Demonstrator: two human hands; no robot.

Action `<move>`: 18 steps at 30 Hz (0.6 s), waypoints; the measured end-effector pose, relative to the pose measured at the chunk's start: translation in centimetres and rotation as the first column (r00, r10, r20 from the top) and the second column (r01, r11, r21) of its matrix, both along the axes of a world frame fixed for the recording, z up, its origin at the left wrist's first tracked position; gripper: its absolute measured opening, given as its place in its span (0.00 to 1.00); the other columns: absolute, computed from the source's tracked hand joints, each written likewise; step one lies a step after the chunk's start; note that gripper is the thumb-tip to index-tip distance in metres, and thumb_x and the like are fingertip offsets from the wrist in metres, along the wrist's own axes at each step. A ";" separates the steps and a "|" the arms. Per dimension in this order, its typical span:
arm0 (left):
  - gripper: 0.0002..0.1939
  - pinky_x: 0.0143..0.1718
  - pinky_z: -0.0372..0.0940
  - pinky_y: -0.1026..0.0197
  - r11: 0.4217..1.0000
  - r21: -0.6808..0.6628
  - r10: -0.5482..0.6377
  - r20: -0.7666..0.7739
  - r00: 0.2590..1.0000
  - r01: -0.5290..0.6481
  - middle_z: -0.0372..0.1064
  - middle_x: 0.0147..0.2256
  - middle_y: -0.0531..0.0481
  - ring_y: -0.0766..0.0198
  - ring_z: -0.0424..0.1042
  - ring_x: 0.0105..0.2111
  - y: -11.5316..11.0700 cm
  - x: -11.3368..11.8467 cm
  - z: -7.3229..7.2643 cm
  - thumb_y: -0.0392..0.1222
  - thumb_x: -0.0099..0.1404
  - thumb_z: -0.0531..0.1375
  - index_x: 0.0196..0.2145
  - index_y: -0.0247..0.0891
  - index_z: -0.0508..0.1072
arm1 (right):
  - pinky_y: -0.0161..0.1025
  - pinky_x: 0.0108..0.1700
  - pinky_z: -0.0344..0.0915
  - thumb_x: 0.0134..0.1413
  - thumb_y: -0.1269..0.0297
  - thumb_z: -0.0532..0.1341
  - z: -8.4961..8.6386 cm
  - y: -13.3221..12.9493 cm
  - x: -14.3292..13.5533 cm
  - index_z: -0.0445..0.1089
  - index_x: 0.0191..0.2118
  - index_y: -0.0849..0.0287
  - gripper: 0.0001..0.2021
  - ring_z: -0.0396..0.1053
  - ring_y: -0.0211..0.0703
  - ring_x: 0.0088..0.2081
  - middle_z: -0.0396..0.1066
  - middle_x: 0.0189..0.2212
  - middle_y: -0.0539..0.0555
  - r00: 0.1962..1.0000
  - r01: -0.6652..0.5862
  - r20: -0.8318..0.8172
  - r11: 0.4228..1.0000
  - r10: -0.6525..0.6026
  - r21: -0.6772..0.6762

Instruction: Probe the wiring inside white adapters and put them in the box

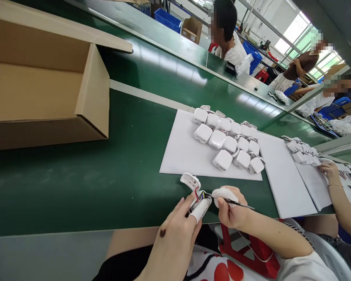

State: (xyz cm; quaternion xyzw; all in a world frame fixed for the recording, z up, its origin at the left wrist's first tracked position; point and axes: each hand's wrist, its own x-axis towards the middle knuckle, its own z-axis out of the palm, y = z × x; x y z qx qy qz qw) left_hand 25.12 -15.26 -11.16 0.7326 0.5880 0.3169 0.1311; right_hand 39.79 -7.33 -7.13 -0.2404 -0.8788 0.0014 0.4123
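Note:
My left hand is wrapped round an opened white plastic housing near the table's front edge, a white cover on one finger. Red and dark wires run from the housing to a small white end piece lying just beyond. On the right, my right hand pinches thin metal tweezers, whose tip reaches into the wires at the housing's opening. White covering also shows on that hand's finger. Beyond both hands, several white square housings sit in rows on a white sheet.
An open cardboard box stands at the left on the green table. At the right, another person's hand touches more white parts on further sheets. Other people are across the table. A red stool is below.

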 end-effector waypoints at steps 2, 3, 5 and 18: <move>0.16 0.44 0.69 0.57 1.000 -0.013 0.000 0.010 1.000 0.000 0.65 0.53 0.46 0.56 0.69 0.49 -0.1 0.0 -0.4 0.35 0.65 0.48 0.46 0.40 0.71 | 0.35 0.24 0.63 0.61 0.74 0.47 -0.4 0.1 -0.1 0.62 0.37 0.62 0.08 0.63 0.38 0.21 0.69 0.22 0.54 1.000 -0.006 -0.013 1.000 0.006 -0.007; 0.16 0.44 0.70 0.57 1.000 -0.017 -0.003 0.010 1.000 0.003 0.65 0.53 0.46 0.56 0.69 0.49 -0.2 0.0 -0.5 0.35 0.65 0.48 0.47 0.40 0.71 | 0.34 0.23 0.62 0.61 0.73 0.47 -0.8 0.2 -0.2 0.62 0.36 0.63 0.08 0.62 0.38 0.21 0.68 0.22 0.54 1.000 -0.018 -0.009 1.000 0.018 -0.020; 0.16 0.42 0.71 0.57 1.000 -0.011 0.008 0.000 1.000 -0.008 0.66 0.52 0.45 0.55 0.69 0.48 -0.2 0.0 -0.4 0.36 0.65 0.48 0.46 0.39 0.71 | 0.34 0.22 0.59 0.60 0.73 0.48 -1.7 0.3 -0.4 0.61 0.35 0.62 0.07 0.60 0.37 0.20 0.67 0.21 0.53 0.999 -0.030 0.018 0.997 0.031 -0.067; 0.17 0.34 0.72 0.60 0.999 0.044 -0.013 -0.097 0.995 0.018 0.70 0.46 0.43 0.56 0.74 0.40 0.5 -0.4 1.3 0.35 0.65 0.46 0.38 0.37 0.75 | 0.34 0.23 0.59 0.64 0.68 0.46 3.9 1.7 -0.2 0.62 0.32 0.59 0.12 0.63 0.36 0.21 0.68 0.21 0.52 0.985 -0.166 -0.019 0.934 0.169 -0.318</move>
